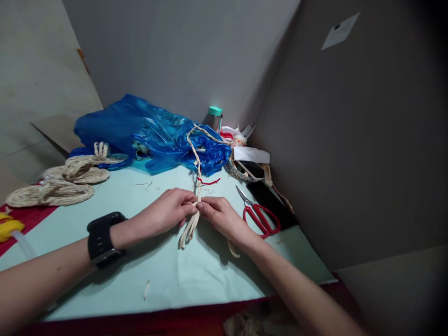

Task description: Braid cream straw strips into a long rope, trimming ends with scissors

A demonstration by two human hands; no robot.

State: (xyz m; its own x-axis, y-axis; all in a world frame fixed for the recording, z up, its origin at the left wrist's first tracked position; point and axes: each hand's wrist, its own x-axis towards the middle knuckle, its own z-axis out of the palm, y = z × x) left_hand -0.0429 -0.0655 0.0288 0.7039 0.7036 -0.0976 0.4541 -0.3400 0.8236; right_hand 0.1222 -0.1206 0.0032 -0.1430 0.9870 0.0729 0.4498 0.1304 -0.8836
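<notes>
A pale plaited straw cord (196, 161) runs from the blue plastic bag (157, 135) toward me, with a red string (210, 182) tied round it. My left hand (175, 207) pinches the cord from the left, near its loose end. From the right, my right hand (219, 212) pinches it at the same spot, thumb and fingertips pressed together. Below my fingers the loose straw strands (189, 232) hang toward me. One more strand (234, 249) shows beneath my right wrist. Scissors with red handles (261, 217) lie to the right of my right hand.
Several woven straw soles (52, 192) lie at the left, by a yellow item (10, 228). At the back stands a bottle with a teal lid (214, 116). A basket (241, 170) and a dark flat object (273, 203) are near the right wall (350, 140).
</notes>
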